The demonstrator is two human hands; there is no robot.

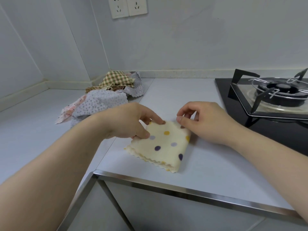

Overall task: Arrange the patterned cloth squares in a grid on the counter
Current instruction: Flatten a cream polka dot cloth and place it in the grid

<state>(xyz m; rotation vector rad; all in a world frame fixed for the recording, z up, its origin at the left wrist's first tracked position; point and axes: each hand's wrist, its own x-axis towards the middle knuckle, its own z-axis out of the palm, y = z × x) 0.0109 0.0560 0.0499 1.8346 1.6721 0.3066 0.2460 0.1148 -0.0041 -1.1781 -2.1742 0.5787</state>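
Note:
A cream cloth square with yellow, lilac and dark purple dots (164,145) lies folded on the white counter (208,164), near its front edge. My left hand (133,121) pinches the cloth's far left corner between thumb and fingers. My right hand (202,120) pinches the far right corner, fingers curled over the edge. A loose heap of other patterned squares (103,97) sits in the back left corner: a green-and-tan check piece (116,80) on top, grey-white floral ones and a pink floral one (70,111) lower down.
A black glass gas hob (266,124) with a metal burner and pan support (276,92) fills the right side. The counter's metal front edge (183,190) runs below the cloth. Wall sockets (127,6) sit on the tiled wall behind.

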